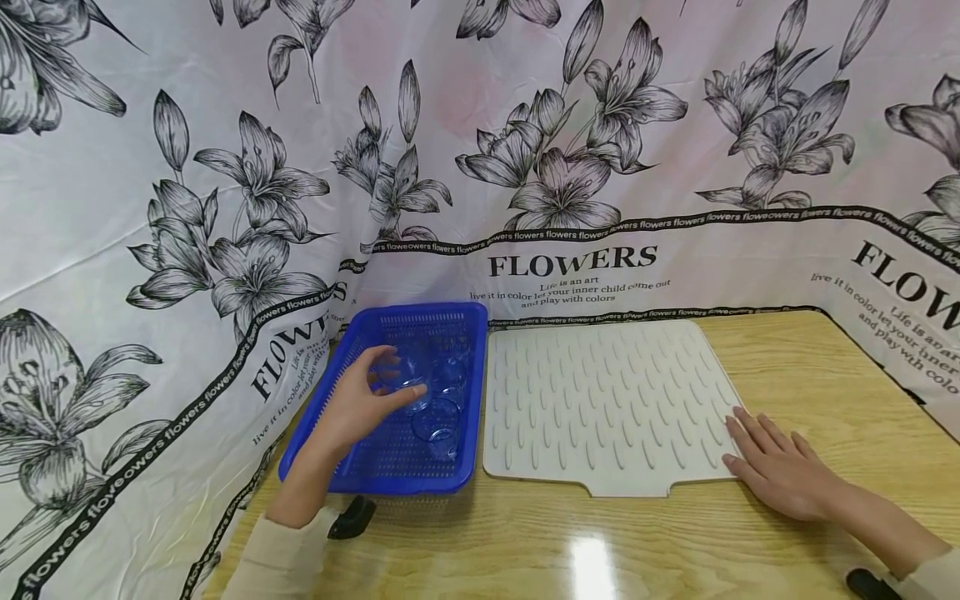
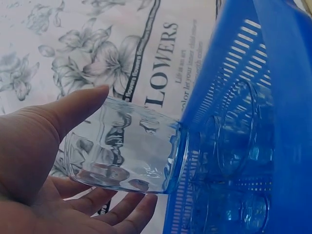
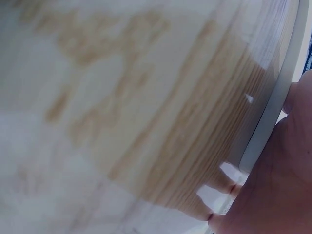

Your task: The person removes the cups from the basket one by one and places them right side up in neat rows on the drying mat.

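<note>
My left hand point(image 1: 351, 408) is over the blue plastic basket point(image 1: 477, 358). In the left wrist view it holds a clear drinking glass point(image 2: 129, 151), tipped on its side, thumb on top and curled fingers beneath. Several other clear glasses point(image 1: 437, 419) lie inside the basket; the left wrist view looks at them past the basket wall. My right hand point(image 1: 783, 475) rests with straight fingers at the right edge of a white ridged board point(image 1: 600, 400). The right wrist view shows part of that hand against the board's pale edge point(image 3: 268, 122).
The basket stands to the left of the board on a wood-grain table point(image 1: 510, 542). A white curtain point(image 1: 420, 167) printed with flowers and words hangs behind and along the left side. Black straps point(image 1: 352, 518) are on both wrists.
</note>
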`<control>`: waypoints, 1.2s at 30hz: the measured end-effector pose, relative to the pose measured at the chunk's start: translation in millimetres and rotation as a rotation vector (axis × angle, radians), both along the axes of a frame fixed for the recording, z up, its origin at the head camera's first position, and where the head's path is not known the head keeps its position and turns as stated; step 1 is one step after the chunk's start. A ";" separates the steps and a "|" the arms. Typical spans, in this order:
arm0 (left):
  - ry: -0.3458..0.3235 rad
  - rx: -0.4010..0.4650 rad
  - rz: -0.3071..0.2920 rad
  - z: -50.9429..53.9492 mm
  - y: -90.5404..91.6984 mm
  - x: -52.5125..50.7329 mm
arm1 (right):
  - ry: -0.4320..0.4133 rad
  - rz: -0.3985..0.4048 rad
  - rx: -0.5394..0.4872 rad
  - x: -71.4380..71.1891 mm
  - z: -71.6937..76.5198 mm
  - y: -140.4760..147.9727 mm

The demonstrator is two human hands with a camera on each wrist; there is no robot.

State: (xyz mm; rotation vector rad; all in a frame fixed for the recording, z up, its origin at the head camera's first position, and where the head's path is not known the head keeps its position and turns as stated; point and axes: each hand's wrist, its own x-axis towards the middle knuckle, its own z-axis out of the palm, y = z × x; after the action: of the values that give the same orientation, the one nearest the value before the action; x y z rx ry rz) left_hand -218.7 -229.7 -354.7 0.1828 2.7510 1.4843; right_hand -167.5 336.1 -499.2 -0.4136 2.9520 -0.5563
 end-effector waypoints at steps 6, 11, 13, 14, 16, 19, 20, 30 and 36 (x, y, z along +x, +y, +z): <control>0.008 0.008 -0.006 1.3 5.7 -2.2 | 0.008 0.000 0.007 -0.2 -0.6 0.1; 0.019 0.019 -0.023 0.6 9.8 -2.0 | 0.009 -0.003 0.010 1.2 -1.3 -1.5; 0.026 0.017 -0.026 1.0 11.6 -2.3 | 0.008 -0.004 0.009 1.6 -1.7 -1.9; 0.026 0.017 -0.025 1.1 12.4 -2.3 | 0.007 -0.005 0.008 1.7 -1.9 -2.0; 0.035 0.018 -0.029 1.8 14.5 -2.7 | 0.008 -0.005 0.009 2.2 -2.4 -2.4; 0.046 0.028 -0.044 3.3 18.1 -2.9 | 0.010 -0.006 0.006 3.1 -3.1 -3.2; 0.049 0.027 -0.046 3.5 19.2 -3.1 | 0.011 -0.007 0.005 3.5 -3.3 -3.5; 0.052 0.027 -0.060 6.2 31.8 -3.7 | 0.019 -0.014 0.023 4.9 -5.4 -4.4; 0.064 0.015 -0.070 9.7 41.8 -3.9 | 0.022 -0.017 0.027 4.4 -5.8 -4.1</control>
State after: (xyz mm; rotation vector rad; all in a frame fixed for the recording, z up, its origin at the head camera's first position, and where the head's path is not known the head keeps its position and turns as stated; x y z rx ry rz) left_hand -222.6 -188.0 -344.9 0.3284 2.7518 1.5081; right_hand -163.1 332.0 -505.0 -0.3952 2.9835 -0.5159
